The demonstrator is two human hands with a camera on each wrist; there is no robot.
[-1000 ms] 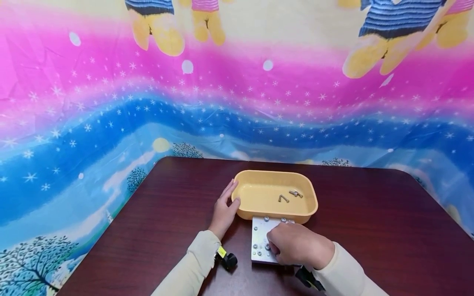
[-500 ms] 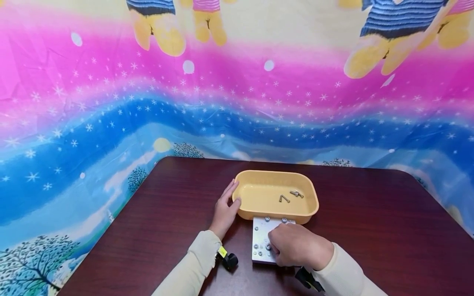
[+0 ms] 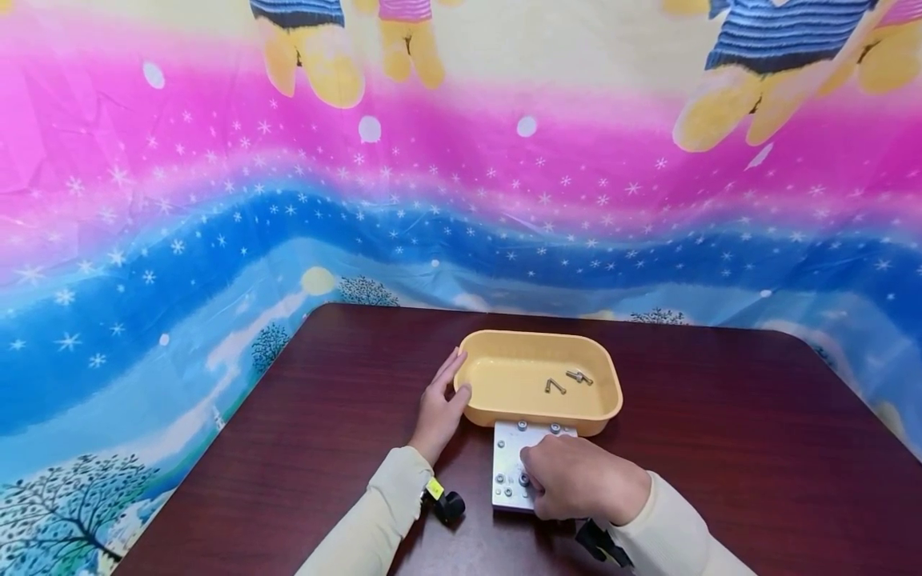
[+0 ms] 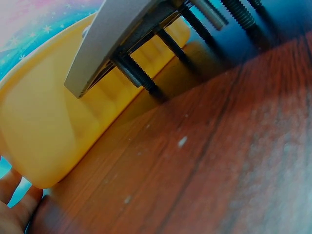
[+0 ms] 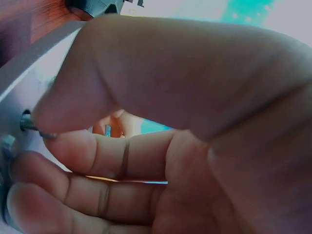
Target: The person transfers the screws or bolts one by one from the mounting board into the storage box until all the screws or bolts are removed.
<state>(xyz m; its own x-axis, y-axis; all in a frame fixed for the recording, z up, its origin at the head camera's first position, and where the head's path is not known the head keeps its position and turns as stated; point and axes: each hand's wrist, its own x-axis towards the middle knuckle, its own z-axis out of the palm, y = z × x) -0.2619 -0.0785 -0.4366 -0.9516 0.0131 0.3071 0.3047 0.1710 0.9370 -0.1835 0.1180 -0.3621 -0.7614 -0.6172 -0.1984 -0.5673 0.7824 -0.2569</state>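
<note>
My right hand [image 3: 579, 478] is over the silver metal plate [image 3: 507, 460], covering its right part. In the right wrist view, thumb and index fingertip pinch a small screw [image 5: 30, 122] at a hole in the plate. Several socket-head screws show on the plate's top. Below it, threaded shanks [image 4: 170, 45] stick out toward the table in the left wrist view. My left hand [image 3: 437, 412] rests with fairly straight fingers against the left end of the yellow plastic tray [image 3: 536, 419], its thumb by the near side. Inside the tray lie several loose screws [image 3: 579, 377].
The plate's far edge lies close against the tray's near wall. Both stand on a dark red-brown wooden table [image 3: 346, 384]. A printed cloth [image 3: 461, 184] hangs behind the table. Small black cameras [image 3: 448, 506] are strapped to the wrists.
</note>
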